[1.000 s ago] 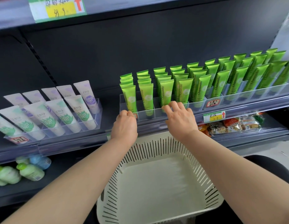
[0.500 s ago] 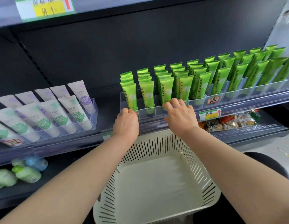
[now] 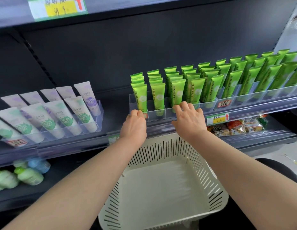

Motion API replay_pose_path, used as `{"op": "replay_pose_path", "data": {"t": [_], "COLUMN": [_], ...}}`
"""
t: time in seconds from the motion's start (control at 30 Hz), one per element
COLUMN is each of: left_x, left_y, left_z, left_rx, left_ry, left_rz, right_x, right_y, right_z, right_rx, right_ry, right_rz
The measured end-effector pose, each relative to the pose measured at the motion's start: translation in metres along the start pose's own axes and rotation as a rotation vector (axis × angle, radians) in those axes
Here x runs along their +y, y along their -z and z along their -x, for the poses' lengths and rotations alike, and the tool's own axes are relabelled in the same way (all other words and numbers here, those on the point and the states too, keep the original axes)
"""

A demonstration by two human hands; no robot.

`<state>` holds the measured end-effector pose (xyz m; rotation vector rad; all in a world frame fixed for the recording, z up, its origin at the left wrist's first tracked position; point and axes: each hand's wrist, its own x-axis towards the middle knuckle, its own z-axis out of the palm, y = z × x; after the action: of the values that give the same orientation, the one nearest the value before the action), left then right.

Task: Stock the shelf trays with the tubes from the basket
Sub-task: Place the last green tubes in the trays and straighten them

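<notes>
Green Chamomile tubes (image 3: 177,90) stand upright in rows in a clear shelf tray (image 3: 161,112). My left hand (image 3: 134,125) is at the tray's front left corner with its fingers curled over the front wall. My right hand (image 3: 190,119) rests with spread, slightly bent fingertips on the same front wall, further right. Below my forearms sits the white slotted basket (image 3: 161,150), and no tubes show inside it.
A second clear tray (image 3: 98,113) on the left holds white tubes (image 3: 68,113) leaning back. More green tubes (image 3: 260,75) fill trays to the right. Bottles (image 3: 28,175) and snack packs (image 3: 240,126) lie on the lower shelf. Price tags hang on the shelf edges.
Both hands stay on the tray's front wall, almost unmoved. Only the view has shifted a little.
</notes>
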<state>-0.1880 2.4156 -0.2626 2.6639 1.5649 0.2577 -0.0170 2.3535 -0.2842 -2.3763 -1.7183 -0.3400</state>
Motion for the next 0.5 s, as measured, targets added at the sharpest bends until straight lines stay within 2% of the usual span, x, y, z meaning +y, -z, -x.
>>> {"op": "replay_pose_path", "data": {"t": [0.13,0.3,0.5], "left_x": [-0.022,-0.056,-0.112], "left_y": [0.003,0.012,0.027], "left_z": [0.01,0.03,0.055], "left_rx": [0.026,0.079,0.147], "left_ry": [-0.022,0.025,0.132], "left_rz": [0.049,0.057,0.055], "right_x": [-0.023,-0.09,-0.17], "right_y": [0.005,0.019,0.023], "right_z": [0.005,0.0,-0.011], "right_rx": [0.082,0.201,0.145], "right_ry": [0.029,0.19,0.408], "right_rz": [-0.006,-0.069,-0.129]}}
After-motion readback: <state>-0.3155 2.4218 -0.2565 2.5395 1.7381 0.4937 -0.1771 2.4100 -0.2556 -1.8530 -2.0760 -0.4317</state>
